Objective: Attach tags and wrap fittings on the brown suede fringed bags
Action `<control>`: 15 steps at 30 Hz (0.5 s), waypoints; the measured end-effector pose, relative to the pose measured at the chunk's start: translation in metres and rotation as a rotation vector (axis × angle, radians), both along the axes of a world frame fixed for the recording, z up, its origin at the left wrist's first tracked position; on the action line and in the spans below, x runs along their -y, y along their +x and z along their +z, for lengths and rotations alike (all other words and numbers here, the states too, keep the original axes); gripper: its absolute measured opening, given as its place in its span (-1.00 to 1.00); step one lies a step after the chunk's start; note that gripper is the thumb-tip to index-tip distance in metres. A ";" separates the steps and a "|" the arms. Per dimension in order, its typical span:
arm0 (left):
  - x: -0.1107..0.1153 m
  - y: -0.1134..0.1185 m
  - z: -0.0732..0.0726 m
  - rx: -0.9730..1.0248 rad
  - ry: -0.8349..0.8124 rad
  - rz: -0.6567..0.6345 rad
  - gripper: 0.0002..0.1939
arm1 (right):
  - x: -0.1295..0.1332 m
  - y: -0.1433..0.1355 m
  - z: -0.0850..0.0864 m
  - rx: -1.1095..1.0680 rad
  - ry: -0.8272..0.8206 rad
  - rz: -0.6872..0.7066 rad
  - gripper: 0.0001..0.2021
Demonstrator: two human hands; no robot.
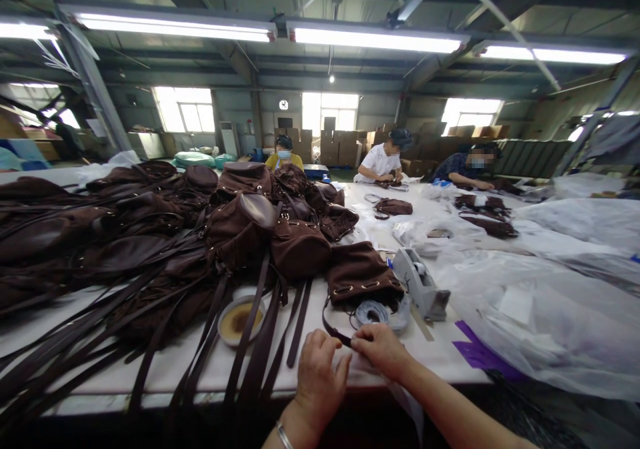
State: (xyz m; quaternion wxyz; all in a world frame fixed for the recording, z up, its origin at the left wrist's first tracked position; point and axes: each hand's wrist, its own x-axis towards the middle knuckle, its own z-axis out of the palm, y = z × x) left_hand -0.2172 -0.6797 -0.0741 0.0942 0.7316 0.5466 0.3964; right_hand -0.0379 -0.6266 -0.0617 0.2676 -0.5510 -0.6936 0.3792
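A dark brown bag with metal eyelets lies in front of me, and its thin strap loops down towards my hands. My right hand pinches the strap near its end. Beside it on the left, my left hand has its thumb and fingers apart, with the fingertips at the strap; nothing shows gripped in it. A coiled pale blue tape sits just beyond my right hand. Some thin white material hangs below my right hand at the table edge.
Brown bags with long straps pile up at the left. A bowl stands near the front edge. Right of the bag are a grey tape dispenser, purple sheet and clear plastic bags. Several people work across the table.
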 end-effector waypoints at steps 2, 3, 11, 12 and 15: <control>0.002 0.007 -0.006 0.039 -0.051 0.028 -0.92 | 0.000 -0.006 -0.001 -0.038 -0.019 -0.011 -0.83; 0.001 0.010 -0.008 0.051 -0.078 0.042 -0.94 | 0.000 -0.009 -0.001 -0.048 -0.027 -0.018 -0.83; -0.006 0.008 -0.015 0.153 -0.162 0.020 -0.87 | 0.000 -0.017 -0.003 -0.094 -0.019 -0.031 -0.84; -0.004 0.007 -0.014 0.143 -0.136 0.026 -0.86 | 0.001 -0.017 -0.003 -0.115 -0.029 -0.023 -0.84; 0.003 0.006 -0.012 0.085 -0.027 0.089 -0.84 | 0.006 -0.018 -0.005 -0.184 -0.071 0.020 -0.81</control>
